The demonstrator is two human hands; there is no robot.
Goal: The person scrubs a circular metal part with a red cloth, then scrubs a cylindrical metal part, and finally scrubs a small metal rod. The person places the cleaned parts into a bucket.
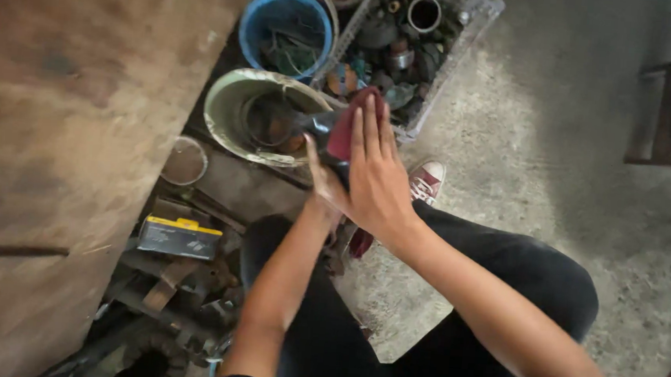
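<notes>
Above knees | right hand (375, 179) flat on maroon cloth (349, 130) | left hand (322, 181) beneath

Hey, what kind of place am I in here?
Probably a small repair workshop or scrap store: a clear crate heaped with metal parts, old paint-stained buckets, and tools and scrap wood piled on a bare concrete floor.

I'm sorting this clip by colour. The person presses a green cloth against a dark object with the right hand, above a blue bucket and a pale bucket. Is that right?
Not quite: the cloth is dark red, not green, as the head view shows. The right hand does press it against the dark object, near the blue bucket and pale bucket.
</notes>
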